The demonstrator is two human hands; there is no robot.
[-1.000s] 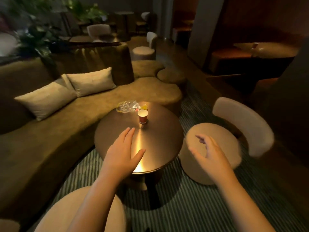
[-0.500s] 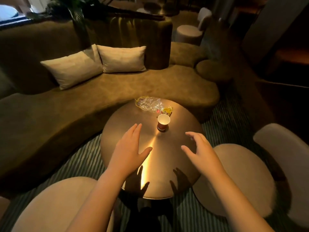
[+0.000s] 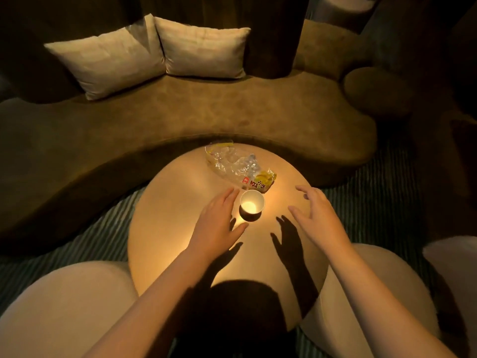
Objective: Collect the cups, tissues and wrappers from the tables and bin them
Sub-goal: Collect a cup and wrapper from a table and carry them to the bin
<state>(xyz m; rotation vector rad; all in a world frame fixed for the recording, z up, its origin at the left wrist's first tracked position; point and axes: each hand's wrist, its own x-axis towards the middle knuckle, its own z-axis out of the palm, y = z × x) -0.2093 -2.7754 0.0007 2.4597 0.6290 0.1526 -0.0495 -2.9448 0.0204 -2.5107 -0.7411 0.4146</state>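
I am holding my left hand (image 3: 219, 223) over the round table (image 3: 167, 215), fingers straight and thumb spread wide, gripping nothing, with the fingertips just beside the paper cup (image 3: 252, 205) on its left. The cup is standing upright near the table's middle, and the crumpled clear wrapper (image 3: 237, 167) is lying just behind it, toward the sofa (image 3: 180, 117). My right hand (image 3: 316, 215) is hovering to the cup's right, apart from it, fingers spread and loosely bent, carrying nothing either.

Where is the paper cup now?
Head view: the small paper cup stands on the round brown table, beside the left hand, near the clear plastic wrapper.
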